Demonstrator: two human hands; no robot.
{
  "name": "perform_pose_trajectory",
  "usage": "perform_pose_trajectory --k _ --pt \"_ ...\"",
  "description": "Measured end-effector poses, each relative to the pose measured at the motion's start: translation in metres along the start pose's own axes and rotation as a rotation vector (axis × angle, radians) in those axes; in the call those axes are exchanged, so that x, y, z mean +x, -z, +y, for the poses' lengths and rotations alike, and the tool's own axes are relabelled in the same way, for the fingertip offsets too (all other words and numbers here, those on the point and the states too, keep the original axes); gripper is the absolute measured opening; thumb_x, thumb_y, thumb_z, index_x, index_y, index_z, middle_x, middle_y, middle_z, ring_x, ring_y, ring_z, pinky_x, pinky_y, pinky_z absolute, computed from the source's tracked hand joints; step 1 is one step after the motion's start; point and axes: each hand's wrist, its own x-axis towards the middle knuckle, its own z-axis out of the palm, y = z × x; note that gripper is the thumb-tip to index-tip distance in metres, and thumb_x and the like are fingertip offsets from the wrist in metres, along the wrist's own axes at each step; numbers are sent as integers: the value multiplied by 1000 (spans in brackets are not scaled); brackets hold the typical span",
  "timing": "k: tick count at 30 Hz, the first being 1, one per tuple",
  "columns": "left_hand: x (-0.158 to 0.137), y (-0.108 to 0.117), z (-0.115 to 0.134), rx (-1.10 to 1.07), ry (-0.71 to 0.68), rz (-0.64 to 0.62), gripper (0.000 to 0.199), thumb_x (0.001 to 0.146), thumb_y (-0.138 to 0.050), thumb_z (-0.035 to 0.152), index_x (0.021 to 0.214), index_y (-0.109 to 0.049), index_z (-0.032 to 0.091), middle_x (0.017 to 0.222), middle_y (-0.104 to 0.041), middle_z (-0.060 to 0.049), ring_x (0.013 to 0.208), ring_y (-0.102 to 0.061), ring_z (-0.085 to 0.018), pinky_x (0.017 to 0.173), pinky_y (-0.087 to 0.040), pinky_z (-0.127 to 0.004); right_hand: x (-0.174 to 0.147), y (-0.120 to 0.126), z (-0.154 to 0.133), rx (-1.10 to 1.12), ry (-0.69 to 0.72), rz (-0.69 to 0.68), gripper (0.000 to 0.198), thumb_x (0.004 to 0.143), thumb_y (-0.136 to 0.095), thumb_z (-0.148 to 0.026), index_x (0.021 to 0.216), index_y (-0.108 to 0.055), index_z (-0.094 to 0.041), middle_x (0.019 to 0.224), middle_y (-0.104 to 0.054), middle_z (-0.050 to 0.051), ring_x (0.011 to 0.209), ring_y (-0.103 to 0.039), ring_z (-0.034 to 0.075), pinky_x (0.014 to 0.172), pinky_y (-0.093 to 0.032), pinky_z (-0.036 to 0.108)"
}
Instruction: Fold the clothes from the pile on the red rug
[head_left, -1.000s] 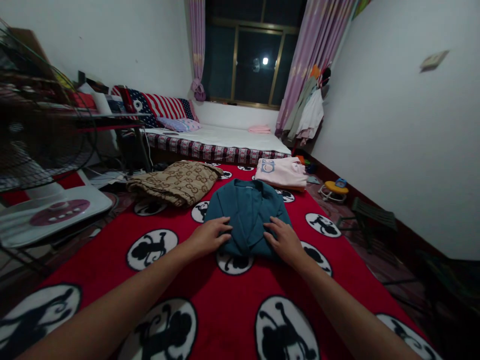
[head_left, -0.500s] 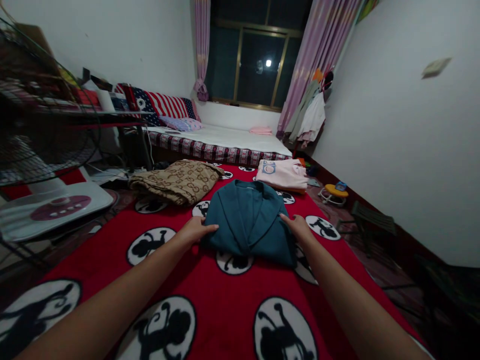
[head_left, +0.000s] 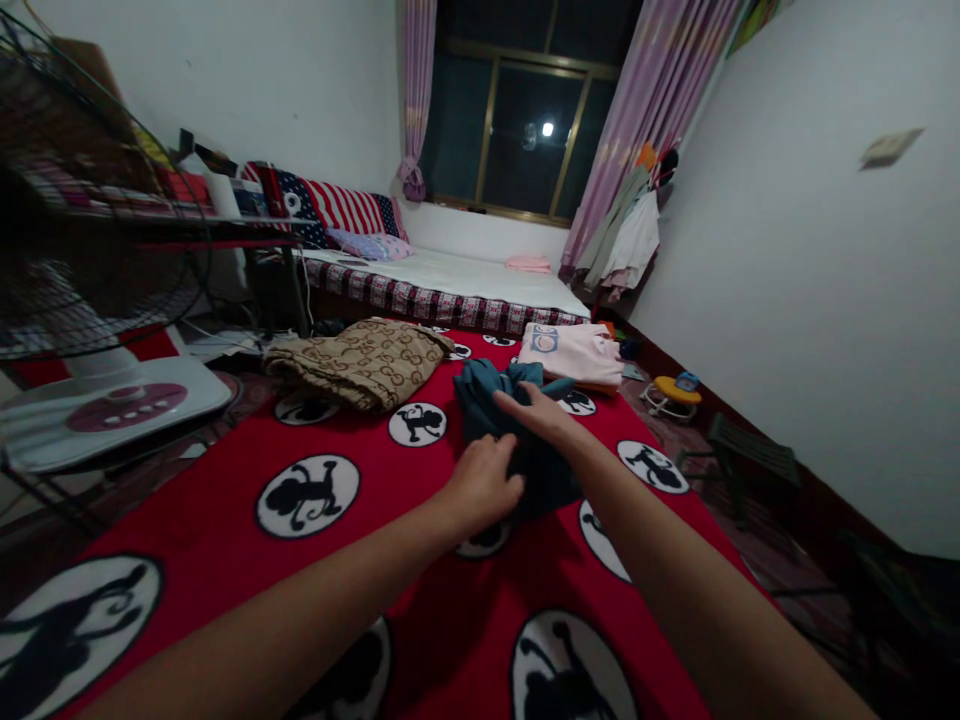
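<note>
**Blue garment [head_left: 476, 405] bunched on a red blanket [head_left: 450, 640]: likely faults and hand position**

The blanket is the largest element and lies loose enough, in all likelihood, to ruck up if the garment is dragged rather than lifted. Next in size, the folded brown patterned cloth [head_left: 364, 365] rests to the left, apart from the garment; a wide sweep of the left arm could disturb it. The folded pink shirt [head_left: 571, 352] is the nearer risk: it lies just behind and to the right of the garment, and a loose flap pushed that way might catch its front edge. Whether the two touch cannot be told.

The garment itself sits mid-blanket in uneven folds; uneven pressure from the two hands would probably set creases or let a layer slip out.

Its bulk lies ahead of the left hand [head_left: 480, 482] and beneath and around the right hand [head_left: 546, 415]. The left fingers are half curled at its near side, the thumb standing apart. The right fingers are spread at the upper folds, thumb pointing left across the cloth. Whether either set pinches the fabric is hidden.
</note>
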Motion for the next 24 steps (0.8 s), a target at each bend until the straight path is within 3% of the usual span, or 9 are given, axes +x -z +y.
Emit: perform_pose_trajectory --k 3,6,8,11,14,16,19,22,24 --pt "-5 -24 27 101 -48 -90 68 71 -65 25 135 -47 11 138 -45 -23 124 -45 -39 102 -41 -49 3 -15 -27 -233 -5 -167 109 62 -49 -87 138 -41 -9 129 -57 26 117 -56 39 95 -42 47" --pt "-10 -42 31 110 -91 -70 80 70 -65 23 143 -36 7 146 -35 -25 131 -34 -41 110 -31 -52 7 -31 -31 -446 -70 -161 111 59 -60 -81 140 -37 -9 129 -54 28 118 -55 40 92 -45 46" --pt "-14 -48 27 87 -151 -51 79 72 -62 23 144 -34 8 148 -32 -23 132 -31 -40 112 -28 -52 10 -37 -26 -524 -108 -125 98 61 -69 -69 136 -42 -12 127 -57 25 116 -57 37 88 -47 43" --pt "-19 -49 19 5 -201 -36 74 71 -62 23 140 -42 8 145 -37 -21 128 -36 -37 111 -31 -48 11 -39 -15 -539 -111 -44 58 72 -67 -47 120 -57 -18 116 -66 16 107 -63 32 83 -50 39" --pt "-19 -44 16 -143 -262 -47 52 70 -63 19 121 -60 11 128 -55 -15 116 -48 -31 104 -40 -43 9 -33 -2 -477 -102 56 36 76 -60 -36 109 -64 -23 105 -71 10 100 -67 30 79 -51 37" --pt "-14 -38 15 -318 -311 -27 33 73 -60 14 105 -68 16 114 -65 -9 107 -56 -24 98 -45 -36 7 -26 12 -388 -124 115 37 74 -60 -38 108 -64 -23 101 -72 9 99 -67 30 79 -51 37" --pt "0 -26 8 -518 -288 125 23 78 -54 9 90 -71 19 99 -70 -3 95 -63 -16 91 -48 -29 6 -18 40 -154 -193 170 42 70 -63 -41 108 -66 -22 100 -73 9 98 -67 31 79 -51 37" --pt "17 -20 -12 -441 -223 277 23 78 -55 7 92 -70 19 100 -68 -4 98 -62 -17 94 -47 -31 5 -13 64 176 -245 214 44 65 -68 -37 106 -68 -21 101 -73 7 97 -67 28 79 -52 35" --pt "29 -23 -30 -329 -180 301 27 78 -56 8 100 -68 18 108 -66 -6 106 -59 -19 99 -44 -35 3 -11 72 312 -253 248 43 63 -69 -32 104 -69 -20 98 -74 6 96 -67 26 79 -53 34"
